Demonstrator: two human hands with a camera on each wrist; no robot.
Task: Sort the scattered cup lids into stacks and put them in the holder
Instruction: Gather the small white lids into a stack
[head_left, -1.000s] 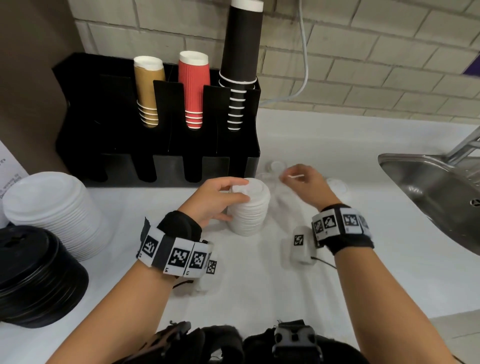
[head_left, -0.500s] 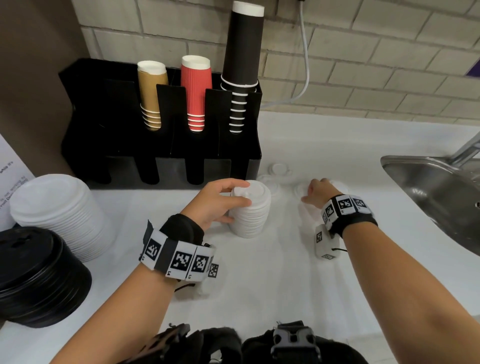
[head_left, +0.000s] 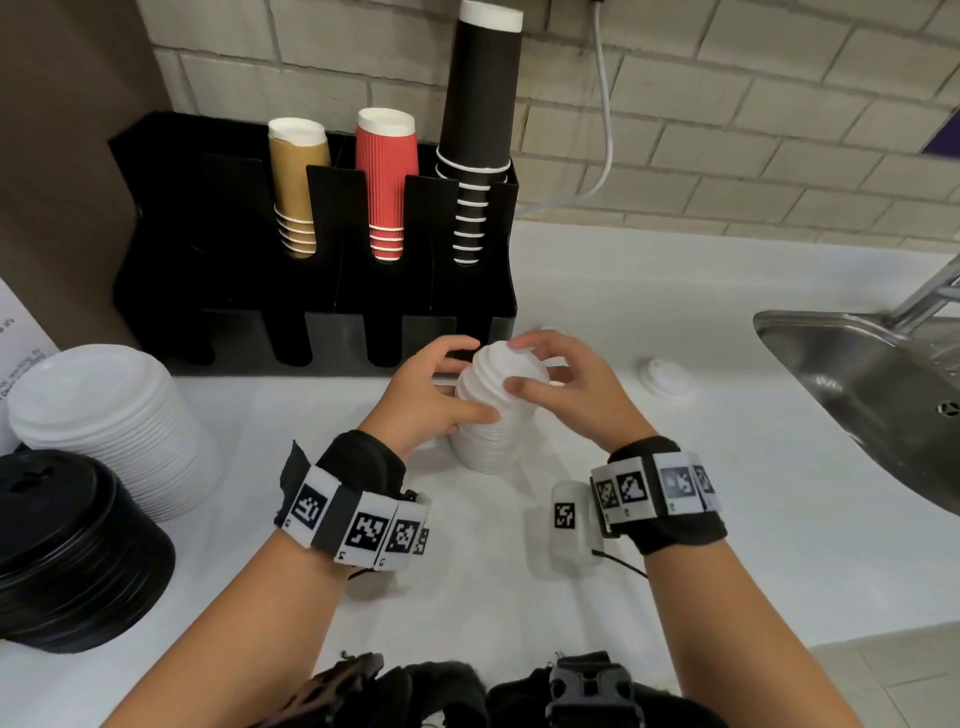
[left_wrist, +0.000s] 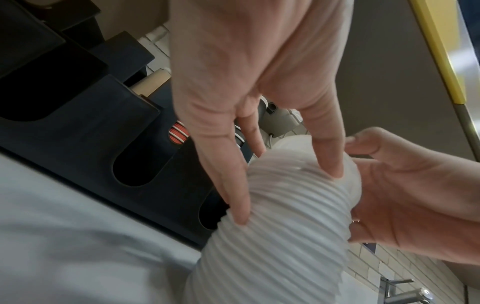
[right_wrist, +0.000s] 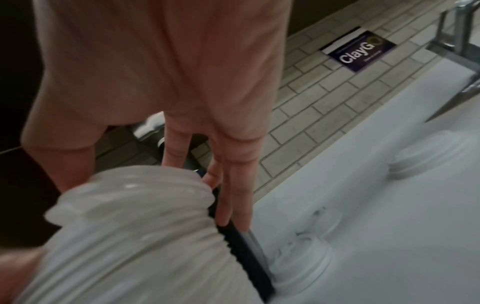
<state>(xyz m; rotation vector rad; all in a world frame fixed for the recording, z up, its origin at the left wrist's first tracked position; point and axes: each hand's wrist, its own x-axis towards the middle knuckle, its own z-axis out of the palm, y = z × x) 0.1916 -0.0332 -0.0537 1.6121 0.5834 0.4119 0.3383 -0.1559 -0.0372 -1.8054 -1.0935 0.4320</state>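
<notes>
Your left hand (head_left: 423, 400) grips the small lid stack (head_left: 491, 431) from its 9 o'clock side: thumb on the near face, fingers curled round the far side, as the left wrist view confirms (left_wrist: 259, 102). Your right hand (head_left: 566, 395) is cupped over the top of the same stack from 3 o'clock, thumb on the near rim and fingers (right_wrist: 228, 185) curled down over the far edge of the uppermost lids. The top lids sit slightly askew on the stack (right_wrist: 145, 226). The stack stands on the white counter (head_left: 727, 519), just in front of the black holder (head_left: 228, 270), near the holder's right end.

One loose lid (head_left: 666, 375) lies on the counter at 3 o'clock of the stack, between it and the sink (head_left: 857, 374). The right wrist view shows further loose lids (right_wrist: 298, 265) close behind the stack; the blur prevents a count.

The holder carries brown cups (head_left: 297, 192), red cups (head_left: 387, 182) and black cups (head_left: 478, 135) in its upper slots. At 9 o'clock, well apart from your hands, a large white stack (head_left: 109, 426) stands beside a black stack (head_left: 67, 545).
</notes>
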